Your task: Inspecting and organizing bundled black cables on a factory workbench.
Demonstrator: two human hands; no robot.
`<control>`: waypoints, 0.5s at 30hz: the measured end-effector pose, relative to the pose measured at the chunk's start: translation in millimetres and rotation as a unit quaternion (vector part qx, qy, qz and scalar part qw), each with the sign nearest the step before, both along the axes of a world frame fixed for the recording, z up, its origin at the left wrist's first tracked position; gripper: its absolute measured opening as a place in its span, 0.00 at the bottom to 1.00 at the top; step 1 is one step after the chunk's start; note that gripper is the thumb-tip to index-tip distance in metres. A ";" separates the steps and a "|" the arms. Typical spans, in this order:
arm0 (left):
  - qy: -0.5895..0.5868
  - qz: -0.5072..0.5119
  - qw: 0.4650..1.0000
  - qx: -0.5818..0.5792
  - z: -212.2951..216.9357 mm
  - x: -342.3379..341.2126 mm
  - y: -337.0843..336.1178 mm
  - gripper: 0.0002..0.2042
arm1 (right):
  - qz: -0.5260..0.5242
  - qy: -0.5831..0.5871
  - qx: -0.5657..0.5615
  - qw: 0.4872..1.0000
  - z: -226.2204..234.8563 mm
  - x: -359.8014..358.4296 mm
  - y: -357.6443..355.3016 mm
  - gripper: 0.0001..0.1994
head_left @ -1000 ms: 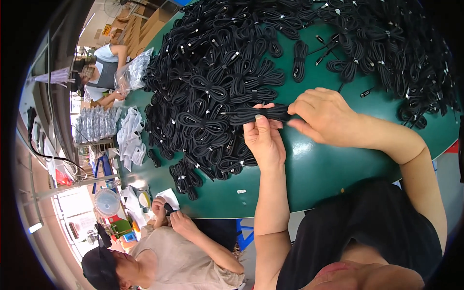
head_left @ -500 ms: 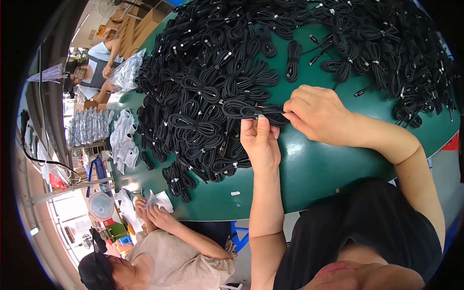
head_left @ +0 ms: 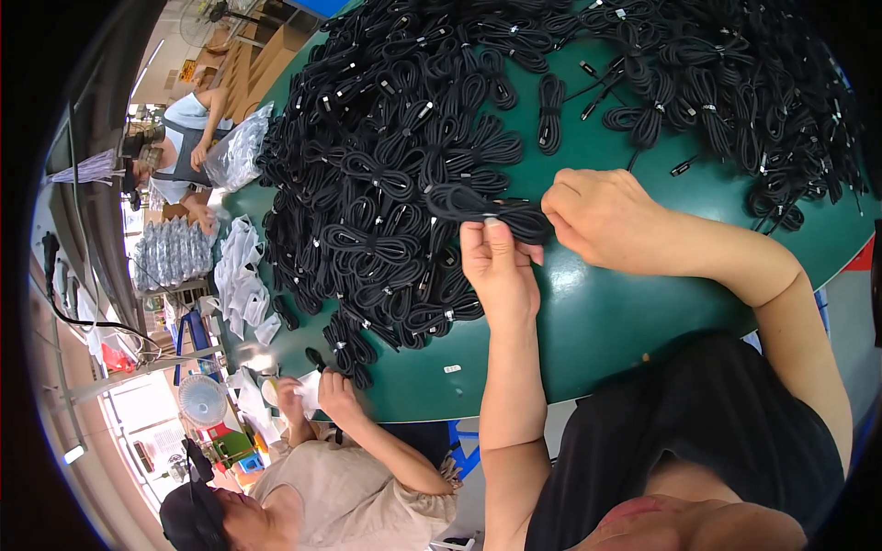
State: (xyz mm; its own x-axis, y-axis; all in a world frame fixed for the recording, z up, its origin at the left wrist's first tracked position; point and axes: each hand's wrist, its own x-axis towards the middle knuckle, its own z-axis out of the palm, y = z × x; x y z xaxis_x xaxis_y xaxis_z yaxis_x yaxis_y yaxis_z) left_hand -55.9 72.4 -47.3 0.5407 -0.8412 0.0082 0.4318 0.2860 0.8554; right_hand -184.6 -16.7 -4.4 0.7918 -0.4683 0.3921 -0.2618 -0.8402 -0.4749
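Observation:
A coiled black cable bundle, bound at its middle with a light-coloured band, lies sideways in my left hand. My left thumb presses on the band while the fingers support the bundle from below. Just off the bundle's right end, my right hand is closed, fingers curled in and thumb against them. Its fingertips are turned away, so I cannot make out what they hold. Behind and left of the held bundle spreads a big heap of similar black cable bundles, with metallic connector ends showing.
The green table curves round in front of me. More cable bundles cover its far right, and one bundle lies alone. At the lower left, a co-worker's hands handle a white piece. Another person stands beside a clear plastic bag.
The held bundle has tilted slightly, its right end lower. Both my hands have barely shifted. The near co-worker's hands have moved right; the far person's lower hand has moved toward the stacked clear packets.

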 end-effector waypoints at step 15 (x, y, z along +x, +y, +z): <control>-0.050 -0.077 0.994 0.051 -0.4 -17.4 2.9 0.06 | 0.032 -0.016 0.170 0.985 9.7 -1.1 -7.2 0.05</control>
